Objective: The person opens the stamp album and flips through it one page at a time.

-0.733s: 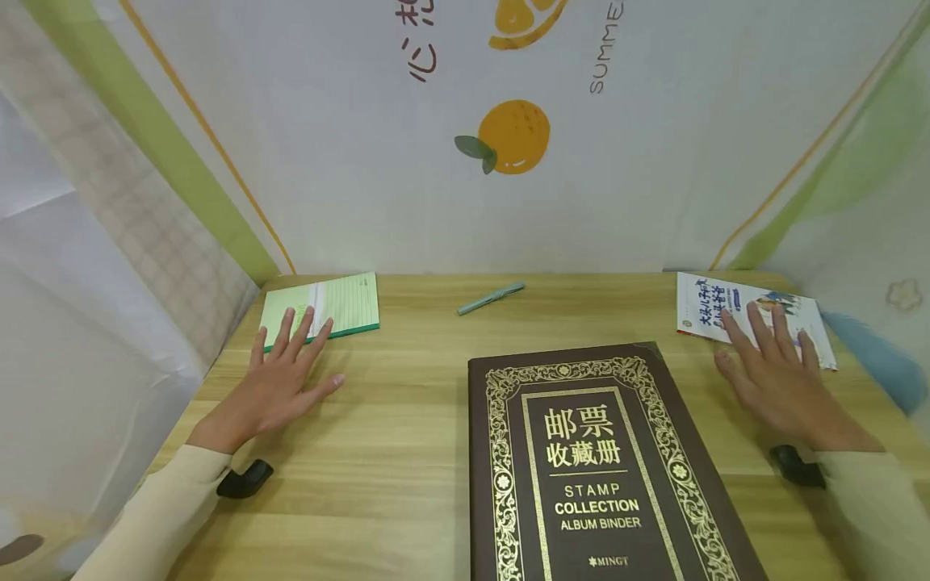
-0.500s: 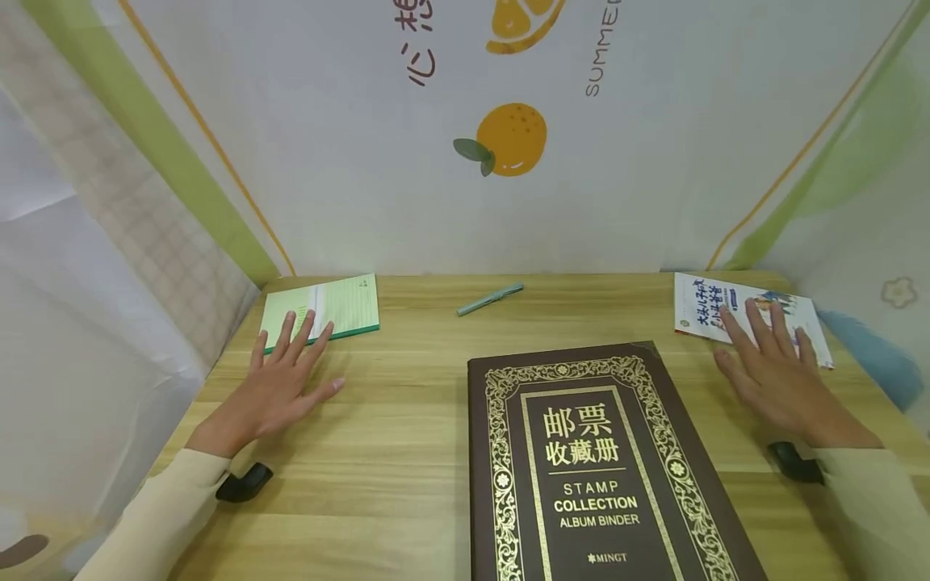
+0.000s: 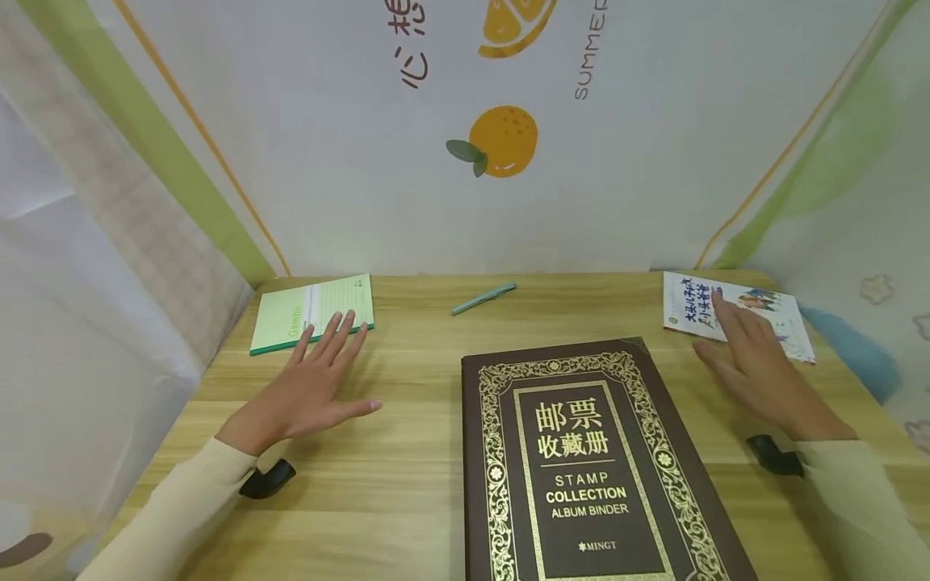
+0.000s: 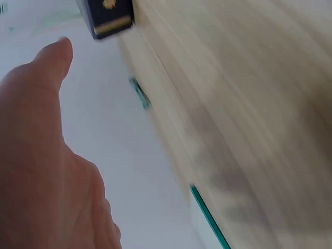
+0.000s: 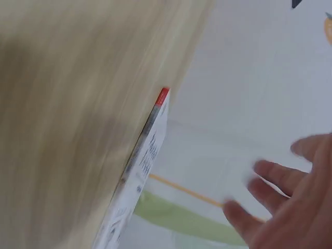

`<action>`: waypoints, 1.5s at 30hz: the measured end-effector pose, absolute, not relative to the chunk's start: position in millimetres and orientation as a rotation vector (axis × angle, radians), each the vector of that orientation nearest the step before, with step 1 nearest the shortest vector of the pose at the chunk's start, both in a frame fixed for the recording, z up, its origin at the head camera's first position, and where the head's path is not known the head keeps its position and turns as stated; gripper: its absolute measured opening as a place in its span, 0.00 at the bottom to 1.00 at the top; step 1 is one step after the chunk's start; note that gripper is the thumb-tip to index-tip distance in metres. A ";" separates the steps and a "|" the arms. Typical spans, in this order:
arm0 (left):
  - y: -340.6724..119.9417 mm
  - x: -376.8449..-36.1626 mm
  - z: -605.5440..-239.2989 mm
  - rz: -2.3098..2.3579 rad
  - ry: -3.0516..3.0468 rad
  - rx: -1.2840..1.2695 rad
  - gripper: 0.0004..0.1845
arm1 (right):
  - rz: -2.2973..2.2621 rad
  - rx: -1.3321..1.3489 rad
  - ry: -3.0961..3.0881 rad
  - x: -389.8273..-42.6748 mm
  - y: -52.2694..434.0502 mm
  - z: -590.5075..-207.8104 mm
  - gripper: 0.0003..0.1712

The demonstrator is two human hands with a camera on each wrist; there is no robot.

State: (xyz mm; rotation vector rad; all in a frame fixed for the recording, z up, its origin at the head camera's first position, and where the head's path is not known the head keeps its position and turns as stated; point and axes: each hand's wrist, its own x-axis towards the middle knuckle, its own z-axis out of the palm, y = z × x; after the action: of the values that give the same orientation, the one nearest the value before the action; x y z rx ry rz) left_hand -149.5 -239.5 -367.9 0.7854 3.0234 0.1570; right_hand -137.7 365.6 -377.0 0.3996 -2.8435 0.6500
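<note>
A brown stamp album with gold lettering lies between my hands, running off the bottom of the head view. My left hand hovers with straight fingers and the thumb spread, just in front of a green notepad. On the other side, my right hand holds nothing; its extended fingers partly cover a white booklet from above. The right wrist view shows this booklet apart from the fingertips. A teal pen lies near the table's back edge.
The wooden table ends at a pale cloth backdrop printed with oranges and lettering. More cloth hangs along the left and right sides. A black wrist strap shows below the left hand, another below the right.
Both hands have moved inward, the left one to the right and the right one to the left. The right fingers have drawn closer together. The head view has shifted slightly; the objects stay put.
</note>
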 end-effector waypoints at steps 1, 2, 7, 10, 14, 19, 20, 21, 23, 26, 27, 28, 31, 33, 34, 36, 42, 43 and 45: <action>-234.4 -149.8 -366.8 0.166 3.014 0.807 0.58 | 0.669 0.403 -2.854 -138.8 362.8 -375.1 0.45; -228.9 -149.5 -365.9 0.175 3.003 0.832 0.59 | 0.694 0.407 -2.866 -139.0 359.8 -373.2 0.45; -197.1 -140.9 -368.3 0.195 2.958 1.005 0.63 | 0.892 0.530 -2.883 -134.7 345.7 -370.8 0.40; -177.8 -129.5 -373.1 0.170 2.935 1.120 0.65 | 1.132 0.615 -2.893 -131.8 335.7 -371.1 0.37; -154.9 -111.9 -378.8 0.191 2.875 1.250 0.67 | 1.318 0.655 -2.973 -128.9 322.2 -369.8 0.38; -135.0 -98.9 -386.5 0.251 2.787 1.336 0.67 | 1.308 0.654 -3.061 -124.1 311.5 -368.3 0.42; -133.0 -97.6 -388.3 0.256 2.777 1.344 0.66 | 1.306 0.655 -3.066 -123.6 310.1 -368.3 0.43; -131.6 -96.5 -389.9 0.254 2.769 1.350 0.66 | 1.316 0.655 -3.065 -123.1 308.9 -368.3 0.43; -129.9 -95.1 -391.7 0.258 2.763 1.361 0.65 | 1.333 0.647 -3.062 -122.1 307.7 -368.2 0.43; -129.6 -94.0 -394.1 0.253 2.773 1.375 0.65 | 1.349 0.648 -3.042 -121.4 306.5 -368.2 0.43; -129.8 -93.4 -394.4 0.252 2.775 1.376 0.65 | 1.356 0.654 -3.035 -121.2 306.2 -368.1 0.43; -130.0 -92.8 -394.5 0.252 2.776 1.375 0.65 | 1.365 0.661 -3.028 -121.2 306.0 -368.1 0.43; -130.9 -91.0 -395.6 0.254 2.778 1.367 0.64 | 1.410 0.672 -3.003 -120.9 305.4 -367.6 0.43; -131.5 -89.7 -395.3 0.261 2.772 1.363 0.64 | 1.443 0.660 -2.990 -120.4 305.2 -366.1 0.43; -131.7 -89.4 -395.4 0.265 2.770 1.360 0.64 | 1.456 0.654 -2.984 -120.5 305.0 -365.1 0.43; -132.3 -89.4 -396.1 0.258 2.773 1.357 0.64 | 1.493 0.644 -2.969 -121.2 304.4 -361.8 0.43; -135.7 -91.0 -395.1 0.217 2.785 1.338 0.65 | 1.594 0.655 -2.912 -123.5 298.8 -347.0 0.42; -136.2 -91.1 -394.3 0.218 2.780 1.337 0.65 | 1.595 0.646 -2.906 -122.8 297.5 -344.1 0.41; -137.2 -91.1 -393.5 0.220 2.773 1.343 0.65 | 1.581 0.596 -2.910 -120.7 294.1 -336.9 0.40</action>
State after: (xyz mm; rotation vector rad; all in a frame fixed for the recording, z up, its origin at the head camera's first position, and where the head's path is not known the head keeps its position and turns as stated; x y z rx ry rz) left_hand -91.1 -137.2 -393.5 1.3432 2.7729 0.2202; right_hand -120.7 294.1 -336.9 0.5961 -2.9097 1.5815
